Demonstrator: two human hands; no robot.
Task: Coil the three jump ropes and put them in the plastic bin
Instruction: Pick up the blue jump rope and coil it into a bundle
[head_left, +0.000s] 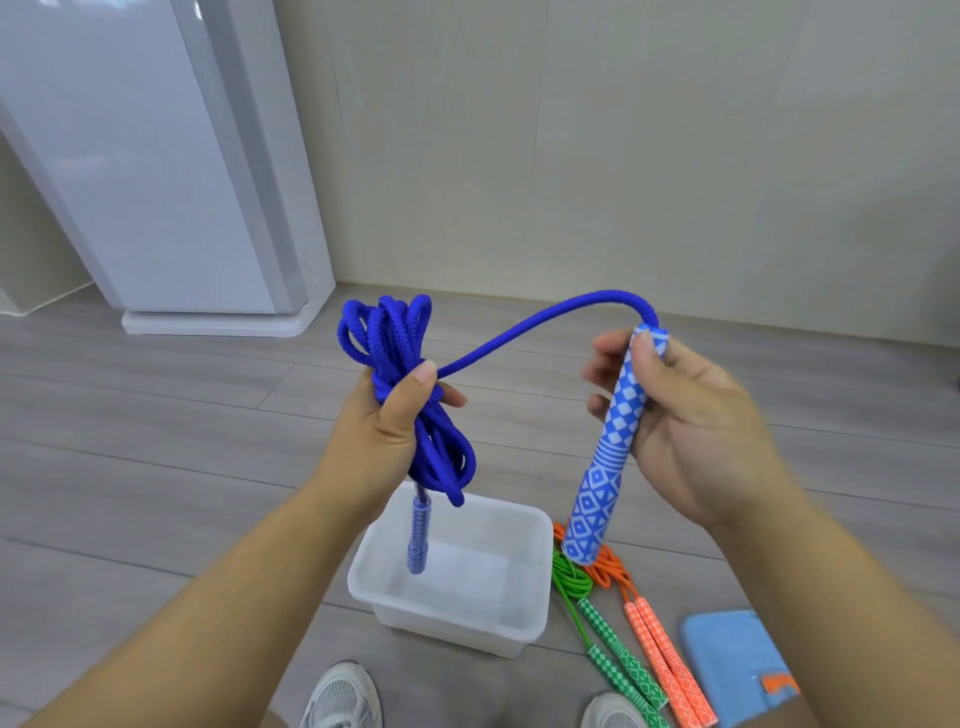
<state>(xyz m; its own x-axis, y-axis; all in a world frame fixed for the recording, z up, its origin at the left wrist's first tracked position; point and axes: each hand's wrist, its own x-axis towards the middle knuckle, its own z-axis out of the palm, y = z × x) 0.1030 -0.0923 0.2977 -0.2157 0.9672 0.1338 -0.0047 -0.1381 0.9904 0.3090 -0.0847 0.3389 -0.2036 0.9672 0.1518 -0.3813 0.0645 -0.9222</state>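
A: What is the grip of the left hand like?

B: It is closed round a bunch of loops of the blue jump rope. The thumb lies across them. The rope is thick and round, with a woven skin like a braid.

A: And the right hand?

B: Its grip holds one handle near the top, thumb on one side and fingers on the other. The handle is a long tube, blue with white diamonds and stripes. It stands nearly upright.

A: How are the two hands joined?

B: One piece of the rope goes up from the handle's top, bends in an arch and comes down to the bunch.

A: Where is the other end?

B: A second handle hangs straight down under the bunch, over the plastic bin. It looks blurry. He cannot tell if it touches the bin.

A: What is the bin like?

B: It is a milky white box with round corners, set on the grey wood floor.

A: And the other ropes?

B: The green jump rope and the orange jump rope lie on the floor just beside the bin, on its right. They are thin cords with checked handles. The held handle hides part of them.

A: Anything else?

B: A blue flat thing lies partly behind the right arm, two grey shoes show at the bottom, and a smooth white cabinet stands by the wall.
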